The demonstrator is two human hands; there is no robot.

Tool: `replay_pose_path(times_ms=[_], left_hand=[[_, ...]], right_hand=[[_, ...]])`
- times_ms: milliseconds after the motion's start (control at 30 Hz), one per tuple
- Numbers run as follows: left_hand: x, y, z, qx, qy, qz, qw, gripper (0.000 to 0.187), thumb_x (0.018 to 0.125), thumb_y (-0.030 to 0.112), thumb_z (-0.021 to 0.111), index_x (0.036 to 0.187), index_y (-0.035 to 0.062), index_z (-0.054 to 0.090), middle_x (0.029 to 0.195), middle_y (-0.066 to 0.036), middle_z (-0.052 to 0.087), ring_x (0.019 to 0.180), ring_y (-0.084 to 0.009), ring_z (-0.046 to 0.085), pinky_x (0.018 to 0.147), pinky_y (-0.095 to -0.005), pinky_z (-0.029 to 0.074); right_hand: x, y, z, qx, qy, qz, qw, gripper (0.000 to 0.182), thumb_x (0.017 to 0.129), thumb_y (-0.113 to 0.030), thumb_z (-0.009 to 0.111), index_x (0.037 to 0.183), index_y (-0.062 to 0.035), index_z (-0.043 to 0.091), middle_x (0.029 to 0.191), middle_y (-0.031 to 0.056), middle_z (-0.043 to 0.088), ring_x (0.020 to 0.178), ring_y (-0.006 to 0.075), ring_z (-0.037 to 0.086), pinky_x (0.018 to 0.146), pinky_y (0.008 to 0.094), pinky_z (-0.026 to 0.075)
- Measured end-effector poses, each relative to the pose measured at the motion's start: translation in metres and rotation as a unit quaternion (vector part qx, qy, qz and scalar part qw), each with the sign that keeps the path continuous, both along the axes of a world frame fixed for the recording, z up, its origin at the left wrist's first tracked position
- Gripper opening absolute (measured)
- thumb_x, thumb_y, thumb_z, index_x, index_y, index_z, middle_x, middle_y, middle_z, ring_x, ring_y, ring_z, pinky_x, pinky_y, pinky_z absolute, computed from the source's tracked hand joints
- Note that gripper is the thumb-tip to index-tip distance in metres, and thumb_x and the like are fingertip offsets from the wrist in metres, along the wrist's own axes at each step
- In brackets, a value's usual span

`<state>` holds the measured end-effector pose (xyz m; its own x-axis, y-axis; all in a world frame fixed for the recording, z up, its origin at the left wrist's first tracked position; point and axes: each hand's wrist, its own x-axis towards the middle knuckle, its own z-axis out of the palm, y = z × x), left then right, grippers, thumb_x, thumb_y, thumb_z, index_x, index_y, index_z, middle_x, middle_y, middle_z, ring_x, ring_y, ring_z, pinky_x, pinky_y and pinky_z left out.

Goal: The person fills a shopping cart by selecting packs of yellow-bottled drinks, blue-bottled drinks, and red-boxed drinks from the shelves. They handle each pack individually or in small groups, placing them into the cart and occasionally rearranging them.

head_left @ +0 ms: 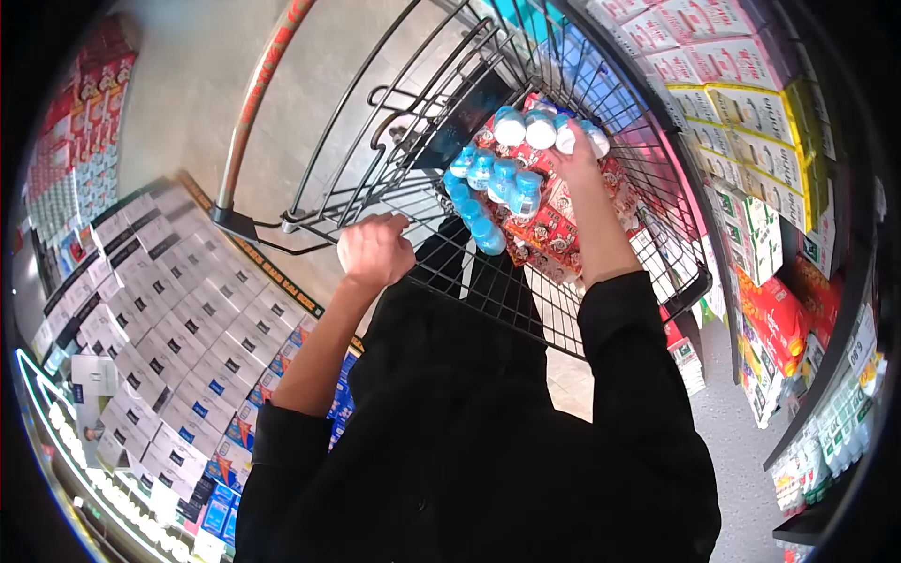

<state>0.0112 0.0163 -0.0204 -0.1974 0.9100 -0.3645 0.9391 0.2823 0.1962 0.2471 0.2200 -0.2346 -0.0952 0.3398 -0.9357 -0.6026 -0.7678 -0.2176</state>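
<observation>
A black wire shopping cart (pixel 497 305) stands before me. My left hand (pixel 375 251) is closed at its near rim, with the fingers curled over the wire. Inside the cart, my right hand (pixel 577 155) grips a row of small bottles (pixel 540 129) with white and blue tops; the fingertips are partly hidden. Beside that row lie more blue-capped bottles (pixel 502 183), several grouped together. Underneath are red and white printed packs (pixel 554 230), partly covered by the bottles.
The cart's bar (pixel 258 94) rises at the upper left. On the left, white boxes (pixel 178 328) are stacked in a large display. Shelves with yellow and white cartons (pixel 751 131) run close along the right side. Grey floor (pixel 732 450) shows at lower right.
</observation>
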Motion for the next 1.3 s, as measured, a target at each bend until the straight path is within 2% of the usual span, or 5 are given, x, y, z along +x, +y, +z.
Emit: replay_pose_path(times_ms=[400, 700, 900, 1000, 1300], left_hand=[[-0.017, 0.032, -0.008, -0.084, 0.033, -0.026, 0.996, 0.018, 0.07, 0.022, 0.057, 0.081, 0.0166, 0.069, 0.08, -0.013, 0.068, 0.075, -0.0312, 0.066, 0.068, -0.0429, 0.052], [-0.052, 0.019, -0.03, -0.009, -0.048, -0.057, 0.997, 0.024, 0.073, 0.03, 0.055, 0.076, 0.0084, 0.066, 0.072, -0.015, 0.066, 0.071, -0.0328, 0.065, 0.066, -0.0444, 0.051], [-0.086, 0.005, -0.04, 0.043, -0.116, -0.083, 0.989, 0.02, 0.074, 0.027, 0.06, 0.074, 0.0078, 0.065, 0.069, -0.015, 0.064, 0.068, -0.0328, 0.063, 0.064, -0.0439, 0.05], [-0.106, -0.003, -0.042, 0.058, -0.124, -0.094, 0.986, 0.017, 0.073, 0.024, 0.061, 0.072, 0.0076, 0.063, 0.067, -0.015, 0.064, 0.066, -0.0339, 0.063, 0.062, -0.0448, 0.05], [-0.142, -0.002, -0.042, 0.099, -0.087, -0.088, 0.987, 0.015, 0.072, 0.019, 0.058, 0.068, 0.0051, 0.061, 0.063, -0.016, 0.062, 0.06, -0.0345, 0.062, 0.056, -0.0458, 0.048]], right_hand=[[0.013, -0.077, 0.02, 0.048, 0.064, -0.165, 0.983, 0.032, 0.084, -0.018, 0.066, 0.111, -0.0087, 0.052, 0.106, 0.0178, 0.057, 0.095, 0.0309, 0.059, 0.081, 0.039, 0.055], [-0.029, -0.161, 0.065, 0.161, -0.106, 0.025, 0.981, 0.028, 0.081, -0.021, 0.065, 0.1, -0.0012, 0.059, 0.089, 0.0139, 0.066, 0.072, 0.0263, 0.066, 0.068, 0.0394, 0.057], [-0.05, -0.222, 0.122, 0.254, -0.451, 0.272, 0.811, 0.024, 0.077, -0.022, 0.066, 0.084, 0.0009, 0.062, 0.067, 0.0084, 0.066, 0.062, 0.0168, 0.064, 0.056, 0.0299, 0.051], [-0.053, -0.253, 0.123, 0.213, -0.579, 0.3, 0.728, 0.026, 0.074, -0.027, 0.067, 0.082, -0.0027, 0.062, 0.073, 0.0135, 0.066, 0.068, 0.0292, 0.064, 0.063, 0.0392, 0.05], [-0.059, -0.301, 0.111, 0.136, -0.682, 0.321, 0.642, 0.023, 0.079, -0.026, 0.058, 0.087, -0.0056, 0.063, 0.075, 0.0132, 0.066, 0.073, 0.0326, 0.064, 0.065, 0.0437, 0.05]])
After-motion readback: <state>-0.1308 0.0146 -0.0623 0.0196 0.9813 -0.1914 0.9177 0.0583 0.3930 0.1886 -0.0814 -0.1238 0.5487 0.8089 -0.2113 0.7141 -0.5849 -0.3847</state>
